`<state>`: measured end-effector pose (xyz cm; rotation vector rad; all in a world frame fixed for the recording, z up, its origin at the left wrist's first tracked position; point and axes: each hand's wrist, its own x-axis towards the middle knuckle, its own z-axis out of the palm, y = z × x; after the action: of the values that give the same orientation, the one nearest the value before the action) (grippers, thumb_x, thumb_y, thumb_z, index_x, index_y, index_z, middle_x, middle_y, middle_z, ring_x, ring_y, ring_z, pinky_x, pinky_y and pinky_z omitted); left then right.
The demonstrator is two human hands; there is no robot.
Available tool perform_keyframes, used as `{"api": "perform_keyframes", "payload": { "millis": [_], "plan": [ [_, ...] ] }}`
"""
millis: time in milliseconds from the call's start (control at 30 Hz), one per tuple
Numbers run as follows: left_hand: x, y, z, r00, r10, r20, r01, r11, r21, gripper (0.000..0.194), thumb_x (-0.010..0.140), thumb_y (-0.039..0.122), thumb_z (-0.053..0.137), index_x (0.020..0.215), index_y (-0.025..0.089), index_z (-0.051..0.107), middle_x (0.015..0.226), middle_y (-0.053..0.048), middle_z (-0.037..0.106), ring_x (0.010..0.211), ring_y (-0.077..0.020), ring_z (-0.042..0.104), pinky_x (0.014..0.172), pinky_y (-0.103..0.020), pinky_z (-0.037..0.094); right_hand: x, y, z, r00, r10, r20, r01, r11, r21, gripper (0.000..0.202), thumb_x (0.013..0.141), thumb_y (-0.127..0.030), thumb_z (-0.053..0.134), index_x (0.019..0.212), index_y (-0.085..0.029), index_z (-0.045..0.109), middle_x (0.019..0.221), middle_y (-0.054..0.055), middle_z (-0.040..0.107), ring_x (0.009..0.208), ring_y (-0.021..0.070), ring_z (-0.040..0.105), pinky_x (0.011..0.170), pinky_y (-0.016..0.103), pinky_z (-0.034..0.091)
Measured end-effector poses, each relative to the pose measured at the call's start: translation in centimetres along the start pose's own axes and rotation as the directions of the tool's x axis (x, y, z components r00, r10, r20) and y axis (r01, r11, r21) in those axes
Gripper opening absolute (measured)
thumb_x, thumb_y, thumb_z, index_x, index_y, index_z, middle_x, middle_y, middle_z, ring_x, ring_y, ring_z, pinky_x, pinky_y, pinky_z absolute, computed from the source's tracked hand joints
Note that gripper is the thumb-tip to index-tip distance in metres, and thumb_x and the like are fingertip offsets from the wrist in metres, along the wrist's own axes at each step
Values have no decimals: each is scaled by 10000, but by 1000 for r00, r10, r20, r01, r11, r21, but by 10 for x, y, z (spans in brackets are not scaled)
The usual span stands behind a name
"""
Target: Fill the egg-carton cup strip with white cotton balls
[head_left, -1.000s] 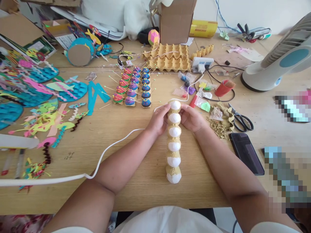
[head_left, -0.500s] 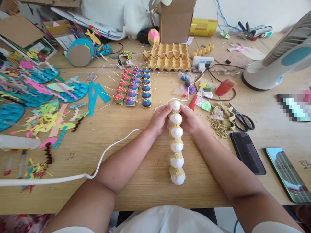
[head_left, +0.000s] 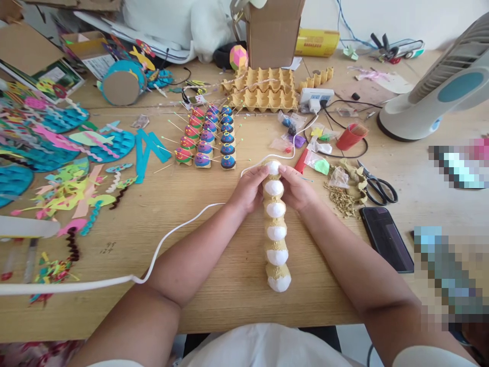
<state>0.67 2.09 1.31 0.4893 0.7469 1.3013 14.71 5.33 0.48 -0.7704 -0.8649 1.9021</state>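
Note:
A strip cut from an egg carton, tan with several cups topped in white, points away from me above the table. My left hand grips its far end from the left, thumb against the farthest white cup. On the other side my right hand pinches the same end. The fingers under the strip are partly hidden. Beyond my hands stand three rows of painted carton caterpillars in red, purple and blue, with thin sticks poking out.
A white cable crosses the table on the left. Paper cutouts and blue carton pieces lie further left. On the right are scissors, carton scraps, a phone and a fan. Egg trays sit behind.
The view has shifted slightly, so most things appear a little further left. Both hands keep hold of the strip's far end, and the strip has barely moved.

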Motion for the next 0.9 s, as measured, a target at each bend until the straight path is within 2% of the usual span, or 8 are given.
{"api": "perform_keyframes", "payload": {
  "millis": [67,233,433,533,633,700,800,900],
  "plan": [
    [1,-1,-1,1000,3,10,-3,1000,-3,271,897,410,946,888,188,790,802,-7,790,684,-116,701,686,-230,551,0,1,0,1000,-6,-22,6,1000,8,545,607,-590,1070,790,-232,702,717,-37,718,677,142,639,687,306,566],
    [1,-5,-4,1000,11,24,-10,999,-35,328,879,486,950,927,204,790,817,-15,790,718,-156,734,680,-273,558,0,1,2,999,-43,-30,42,999,-27,549,644,-610,1045,779,-244,658,689,-44,666,664,147,620,677,317,554],
    [1,-7,-3,998,63,11,-63,998,-27,314,834,403,982,838,184,758,766,23,758,646,-93,645,647,-236,503,-2,1,7,997,-46,-55,45,999,-23,579,555,-568,1089,751,-239,655,685,-55,645,645,121,563,675,300,520],
    [1,-7,-3,996,79,31,-78,997,-23,300,808,380,982,837,172,769,776,19,766,660,-96,634,668,-241,497,-3,2,7,997,-50,-64,49,998,-28,570,564,-572,1083,739,-240,653,693,-47,651,659,130,570,677,307,518],
    [1,-7,-3,996,80,40,-79,996,-36,260,843,394,940,900,179,804,828,-13,790,744,-143,685,736,-280,529,-3,2,5,998,-42,-51,40,999,-31,530,633,-618,1035,806,-252,693,735,-18,690,745,187,647,716,348,550],
    [1,-8,-3,997,63,38,-61,997,-52,297,883,470,896,936,191,806,868,-48,804,845,-204,739,787,-323,562,-3,1,5,998,-35,-46,33,999,-38,525,641,-621,1032,819,-255,700,726,-20,685,751,195,660,713,354,558],
    [3,-9,-3,1000,-1,0,1,999,-52,387,901,586,852,932,208,776,893,-76,805,967,-275,779,810,-358,592,-3,1,5,996,-55,-68,51,997,-64,556,594,-587,1077,772,-251,671,696,-41,662,664,148,607,623,310,517],
    [5,-10,-3,998,-17,-54,16,1000,-17,323,888,542,877,874,240,764,903,-75,808,1012,-285,781,814,-359,594,-2,3,4,994,-70,-86,62,994,-93,582,571,-600,1094,767,-247,675,704,-49,672,603,112,556,537,277,443]
  ]
}}
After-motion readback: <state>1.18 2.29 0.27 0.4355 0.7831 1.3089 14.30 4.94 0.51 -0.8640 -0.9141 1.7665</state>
